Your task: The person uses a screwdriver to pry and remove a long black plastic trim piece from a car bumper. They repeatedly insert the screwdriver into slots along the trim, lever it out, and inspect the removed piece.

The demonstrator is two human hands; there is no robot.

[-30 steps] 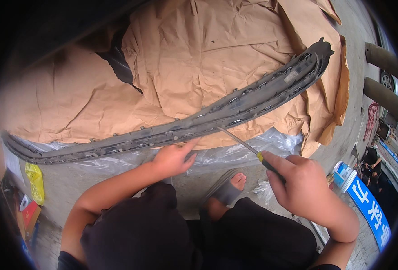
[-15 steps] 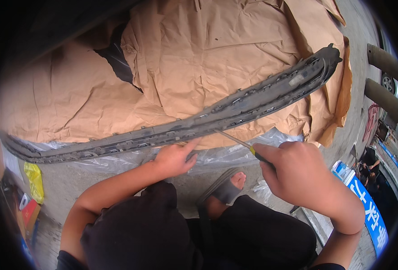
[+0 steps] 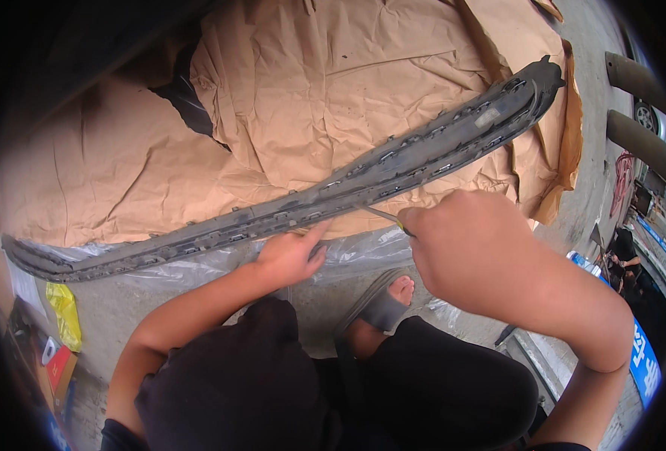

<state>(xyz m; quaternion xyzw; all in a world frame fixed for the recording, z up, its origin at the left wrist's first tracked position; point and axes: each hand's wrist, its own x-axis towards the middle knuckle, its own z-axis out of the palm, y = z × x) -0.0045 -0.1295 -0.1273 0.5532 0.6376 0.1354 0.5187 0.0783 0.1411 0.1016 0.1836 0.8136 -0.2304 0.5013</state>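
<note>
A long, dirty black plastic car trim strip [image 3: 430, 150] lies slantwise, bent near its middle, with rows of clips and slots along it. My right hand [image 3: 468, 248] is closed round the yellow-and-black handle of a screwdriver [image 3: 384, 215]. Its thin metal shaft reaches the strip's near edge, just right of the middle; whether the tip is inside a slot cannot be made out. Left of it, my left hand [image 3: 291, 255] is at the same edge, index finger stretched against the strip and thumb apart. No object shows in that hand.
Crumpled brown paper [image 3: 288, 98], torn at the left, lies under the strip over clear plastic sheeting [image 3: 363, 252]. A yellow bag [image 3: 63, 316] and a red box [image 3: 60, 368] are at the left. Thick pipes [image 3: 641, 79], a blue sign [image 3: 643, 364] and another person [image 3: 625, 259] are at the right.
My right hand has moved up and a little left with the screwdriver, its wrist now more turned over. The left hand stays at the strip's edge. The view has shifted slightly.
</note>
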